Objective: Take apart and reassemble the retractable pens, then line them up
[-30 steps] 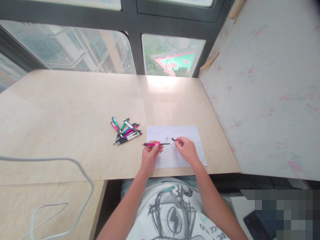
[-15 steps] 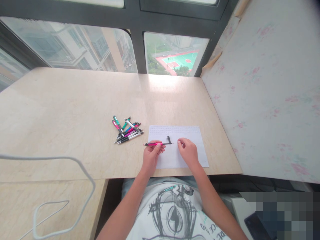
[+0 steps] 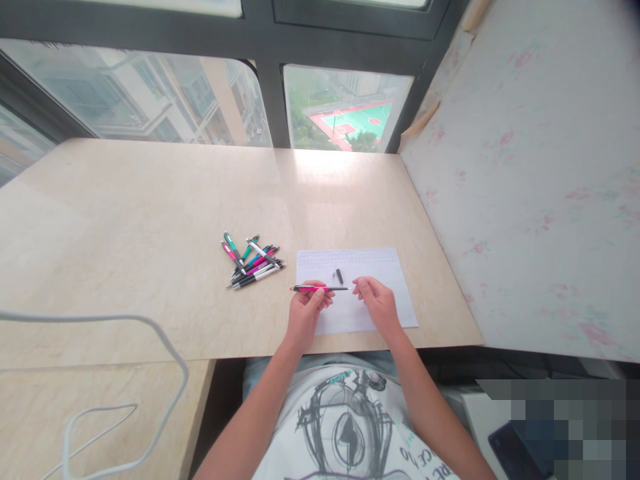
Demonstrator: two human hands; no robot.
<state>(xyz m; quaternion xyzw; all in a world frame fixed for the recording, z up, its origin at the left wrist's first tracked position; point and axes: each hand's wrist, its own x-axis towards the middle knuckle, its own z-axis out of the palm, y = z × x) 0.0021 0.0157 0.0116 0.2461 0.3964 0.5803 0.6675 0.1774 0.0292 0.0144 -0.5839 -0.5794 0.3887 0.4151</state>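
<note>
My left hand (image 3: 306, 308) is closed around a pink pen (image 3: 311, 289), held level above a sheet of paper (image 3: 370, 313). The pen's front section is off, and a thin dark refill sticks out toward the right. Close to the refill's tip, my right hand (image 3: 375, 299) has its thumb and fingers pinched together. Anything between those fingers is too small to make out. On the paper, just behind the pen, lies a short black pen grip (image 3: 340, 276). A tiny part (image 3: 334, 275) sits beside it.
Several pens (image 3: 253, 263) in mixed colours lie in a pile left of the paper. A grey cable (image 3: 150, 319) loops across the near left of the desk (image 3: 150, 200). The window (image 3: 345, 110) borders the far edge, and a flowered wall panel (image 3: 525, 200) stands at right.
The refill's tip and my right fingertips have come closer together. The black grip and the tiny part now show apart from each other on the paper. The view has shifted slightly.
</note>
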